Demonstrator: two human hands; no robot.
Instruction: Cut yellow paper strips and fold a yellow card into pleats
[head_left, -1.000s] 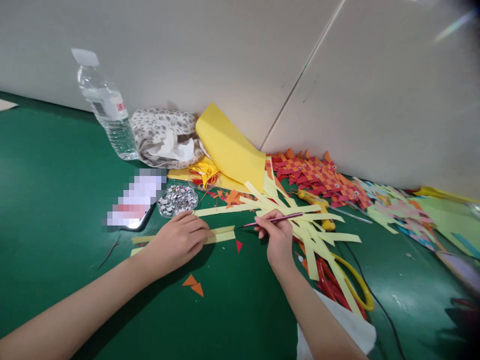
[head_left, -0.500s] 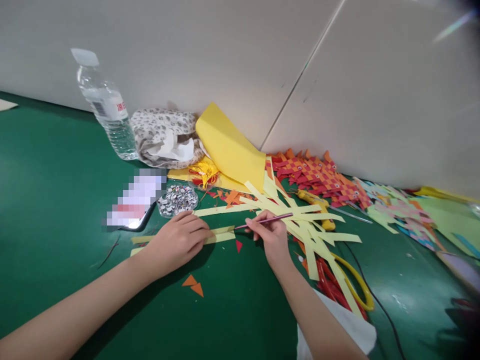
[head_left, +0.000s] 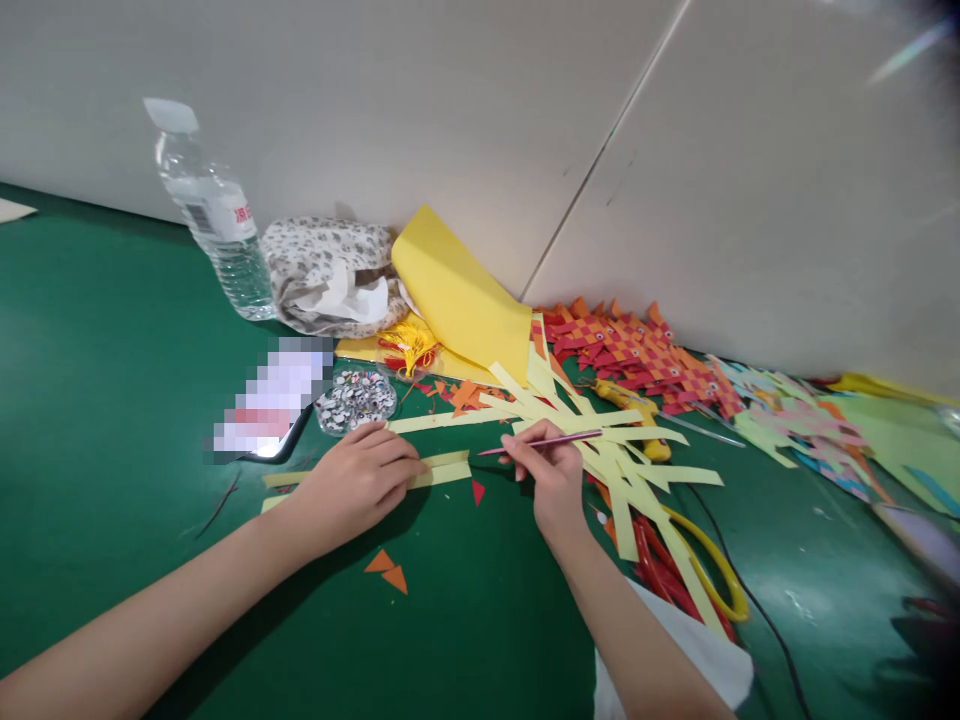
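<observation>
My left hand (head_left: 364, 475) is pressed onto two pale yellow paper strips (head_left: 448, 470) on the green table, its fingers together and curled over them. The strips lie side by side and stick out past both sides of the hand. In my right hand (head_left: 551, 470) is a slim purple pointed stick (head_left: 555, 440), pinched between thumb and fingers like a pen. Its tip hovers just right of the strips' ends, apart from them. A small red paper triangle (head_left: 478, 492) lies below those ends, and orange paper triangles (head_left: 384, 565) lie nearer me.
A fan of yellow strips (head_left: 622, 470) lies under and beyond my right hand, near red-handled scissors (head_left: 660, 565) and a yellow glue gun (head_left: 652, 420). Behind stand a water bottle (head_left: 214, 215), a phone (head_left: 274, 400), googly eyes (head_left: 356, 400) and woven paper fish (head_left: 615, 345).
My right hand has drawn the purple stick a little to the right, so its tip has come away from the ends of the strips. My left hand stays in place.
</observation>
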